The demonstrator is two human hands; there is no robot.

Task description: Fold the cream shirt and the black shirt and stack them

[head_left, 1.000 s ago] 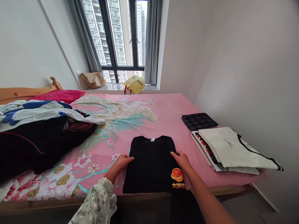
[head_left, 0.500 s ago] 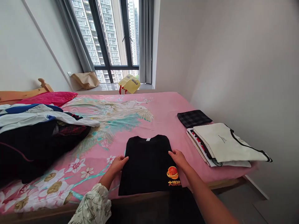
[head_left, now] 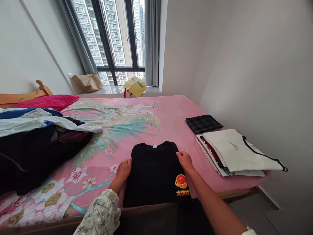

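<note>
A black T-shirt (head_left: 154, 173) lies folded into a near rectangle at the bed's front edge, collar away from me. An orange round print with yellow characters shows at its lower right. Its left edge is pinched between the thumb and fingers of my left hand (head_left: 124, 170). On the opposite edge, a little higher up, my right hand (head_left: 185, 160) grips the cloth the same way. Dark cloth hangs below the bed edge; whether it belongs to the shirt I cannot tell.
A pink floral sheet (head_left: 168, 114) covers the bed. Loose clothes (head_left: 36, 143) are heaped at left before a red pillow (head_left: 49, 102). At right lie a stack of folded garments (head_left: 227, 153) and a dark checked cloth (head_left: 203, 123). A yellow bag (head_left: 135, 86) and brown paper bag (head_left: 88, 82) sit by the window.
Both my hands have slid slightly up along the shirt's side edges, away from me. The shirt stays almost in place, and the view has shifted a little.
</note>
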